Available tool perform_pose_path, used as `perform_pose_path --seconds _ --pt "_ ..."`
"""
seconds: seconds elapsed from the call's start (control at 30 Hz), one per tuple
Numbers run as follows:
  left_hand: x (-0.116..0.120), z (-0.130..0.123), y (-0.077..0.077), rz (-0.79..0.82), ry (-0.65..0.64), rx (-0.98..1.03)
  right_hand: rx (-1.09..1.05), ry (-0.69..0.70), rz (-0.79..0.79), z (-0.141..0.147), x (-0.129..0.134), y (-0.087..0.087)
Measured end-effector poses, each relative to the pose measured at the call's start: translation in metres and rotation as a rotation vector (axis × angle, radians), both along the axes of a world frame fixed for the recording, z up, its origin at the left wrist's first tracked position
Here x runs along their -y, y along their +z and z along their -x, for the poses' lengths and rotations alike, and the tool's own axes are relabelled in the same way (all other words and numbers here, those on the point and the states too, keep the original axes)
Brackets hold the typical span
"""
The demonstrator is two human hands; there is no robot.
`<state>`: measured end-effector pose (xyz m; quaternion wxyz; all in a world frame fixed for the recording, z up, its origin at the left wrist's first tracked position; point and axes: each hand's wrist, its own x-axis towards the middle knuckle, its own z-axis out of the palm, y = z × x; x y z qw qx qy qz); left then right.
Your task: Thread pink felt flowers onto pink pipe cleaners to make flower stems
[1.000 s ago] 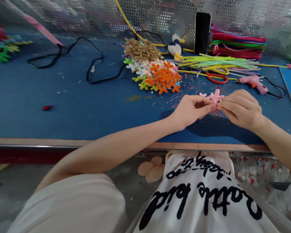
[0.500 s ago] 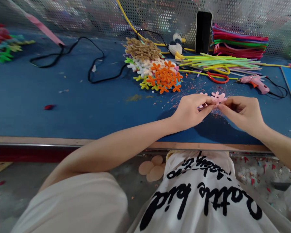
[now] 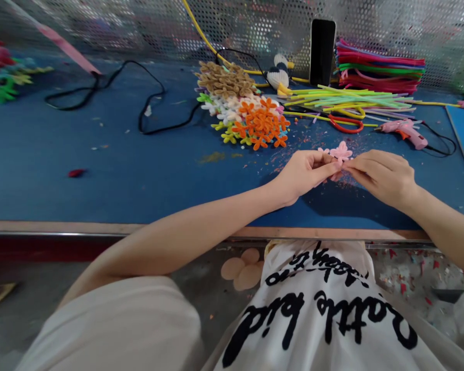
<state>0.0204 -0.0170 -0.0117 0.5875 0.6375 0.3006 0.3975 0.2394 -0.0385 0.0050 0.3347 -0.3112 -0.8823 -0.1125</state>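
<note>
A pink pipe-cleaner flower [image 3: 341,151] is held up between my two hands, above the blue tabletop. My left hand [image 3: 304,174] pinches it from the left, thumb against curled fingers, with more pink fuzzy loops showing behind those fingers. From the other side, the thumb and forefinger of my right hand [image 3: 384,175] are closed on its lower edge. Just beyond my hands lies a heap of orange pipe-cleaner flowers [image 3: 263,123], with brown flowers [image 3: 227,80] and white and yellow-green ones beside it.
Loose yellow and green pipe cleaners [image 3: 344,98] lie behind my hands, near a pink glue gun [image 3: 406,132] and red-handled scissors [image 3: 346,123]. A phone [image 3: 322,51] leans on the perforated metal screen beside a stack of red pipe cleaners [image 3: 381,67]. A black cord [image 3: 152,98] crosses the left side.
The pink flower has turned and tilted between my fingers. My right hand has rolled over, its back now more upward, and shifted slightly left.
</note>
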Motion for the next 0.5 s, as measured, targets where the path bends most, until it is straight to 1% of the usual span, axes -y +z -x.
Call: perform_pose_path --seconds 0.03,0.1,0.13,0.17,0.2,0.23,0.3,0.33,0.37,0.4,0.43,0.47,0.5 --pt "0.0 0.0 -0.001 -0.027 -0.001 0.0 0.039 0.006 -0.035 0.0 0.0 -0.001" --pt "0.0 0.0 -0.003 -0.122 0.019 -0.013 0.035 -0.023 -0.022 0.003 0.003 0.001" --pt "0.0 0.0 -0.004 -0.185 0.039 -0.037 -0.005 -0.047 0.026 0.005 0.006 0.002" --pt "0.0 0.001 -0.004 -0.259 0.063 -0.073 -0.065 -0.074 0.108 0.008 0.009 0.004" --pt "0.0 0.002 -0.004 -0.339 0.091 -0.117 -0.144 -0.103 0.231 0.011 0.011 0.007" --pt "0.0 0.003 -0.004 -0.42 0.12 -0.165 -0.241 -0.122 0.394 0.014 0.013 0.009" --pt "0.0 0.005 -0.003 -0.566 0.172 -0.235 -0.465 -0.116 0.817 0.017 0.014 0.013" --pt "0.0 0.005 -0.004 -0.619 0.188 -0.255 -0.576 -0.101 1.035 0.018 0.013 0.014" --pt "0.0 0.006 -0.004 -0.65 0.195 -0.269 -0.678 -0.081 1.217 0.018 0.012 0.014" --pt "-0.001 0.006 -0.004 -0.661 0.196 -0.274 -0.759 -0.063 1.343 0.018 0.01 0.014" --pt "-0.001 0.005 -0.005 -0.655 0.196 -0.271 -0.811 -0.049 1.403 0.018 0.009 0.013" --pt "-0.001 0.005 -0.005 -0.635 0.196 -0.262 -0.832 -0.042 1.4 0.018 0.007 0.012" --pt "-0.001 0.004 -0.005 -0.607 0.196 -0.249 -0.826 -0.04 1.347 0.017 0.007 0.01"
